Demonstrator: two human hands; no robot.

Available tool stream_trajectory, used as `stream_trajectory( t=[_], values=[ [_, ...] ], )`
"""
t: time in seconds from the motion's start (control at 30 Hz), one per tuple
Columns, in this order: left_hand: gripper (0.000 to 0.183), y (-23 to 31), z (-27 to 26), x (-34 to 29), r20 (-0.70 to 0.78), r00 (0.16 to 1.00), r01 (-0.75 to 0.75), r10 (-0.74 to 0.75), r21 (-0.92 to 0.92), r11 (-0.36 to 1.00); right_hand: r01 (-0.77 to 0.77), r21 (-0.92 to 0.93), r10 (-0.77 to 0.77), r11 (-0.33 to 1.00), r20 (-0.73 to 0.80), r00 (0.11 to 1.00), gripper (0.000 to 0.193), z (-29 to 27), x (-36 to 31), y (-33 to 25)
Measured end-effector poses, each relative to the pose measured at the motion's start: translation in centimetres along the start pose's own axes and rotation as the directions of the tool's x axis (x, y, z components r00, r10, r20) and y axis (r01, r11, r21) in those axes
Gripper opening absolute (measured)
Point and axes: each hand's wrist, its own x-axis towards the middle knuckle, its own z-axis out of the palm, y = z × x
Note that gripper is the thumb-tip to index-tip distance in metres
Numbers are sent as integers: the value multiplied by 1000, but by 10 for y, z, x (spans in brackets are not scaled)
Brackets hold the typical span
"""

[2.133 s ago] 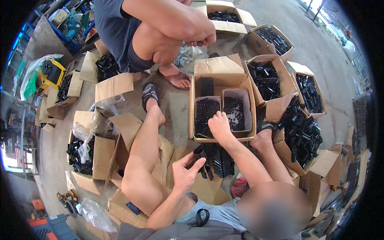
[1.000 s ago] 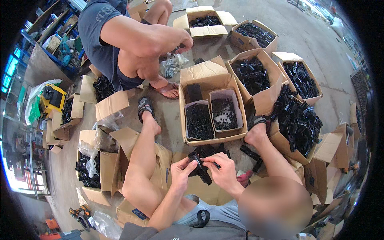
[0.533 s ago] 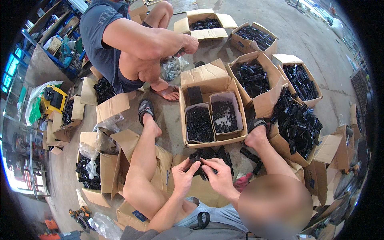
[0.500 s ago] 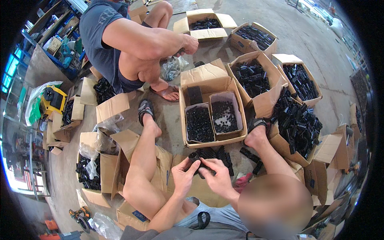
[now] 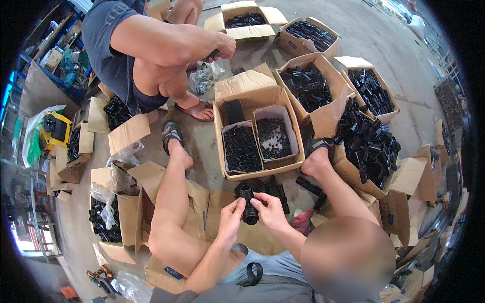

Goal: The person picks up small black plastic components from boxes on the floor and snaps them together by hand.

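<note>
Head view: the left hand [image 5: 231, 219] and the right hand [image 5: 270, 209] grip one black tubular part [image 5: 248, 203] from opposite sides. The left thumb and fingers pinch its left side; the right thumb and fingers pinch its right side. The tips of the remaining fingers are hidden, so their exact position cannot be told. The part is located between the person's legs, above a flat cardboard sheet [image 5: 257, 237], with its round open end facing upward. Loose black parts [image 5: 279, 194] lie just beyond the hands. Next in line is an open carton [image 5: 242, 85] containing two smaller boxes of small black pieces [image 5: 242, 149], set side by side. To the right, a carton [image 5: 353, 174] is heaped with black parts [image 5: 369, 146]. A red item [image 5: 302, 221] lies near the right forearm. At upper left, a co-worker [image 5: 111, 50] squats beside a clear plastic bag [image 5: 206, 77].
</note>
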Motion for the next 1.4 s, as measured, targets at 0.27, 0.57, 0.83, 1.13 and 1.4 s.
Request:
stream_trajectory(
  t=[0.27,0.57,0.83,1.13,1.4],
  values=[
    [32,2,2,2,-55,998,-32,22,-178,984,173,-345,-144,922,110,983,20,-8,20,-43],
    [31,2,17,1,-28,998,-64,59,-268,961,189,-908,-430,373,11,903,14,-71,220,-46],
    [25,-8,13,2,-83,997,-28,6,-264,964,223,-974,-347,-30,220,912,15,-55,258,-21],
    [24,1,13,1,-61,996,-82,66,-317,945,349,-937,-367,-6,326,871,18,-58,270,-17],
    [26,3,17,4,-134,987,-125,85,-325,938,436,-883,-541,173,284,791,14,-84,264,-15]
  ],
)
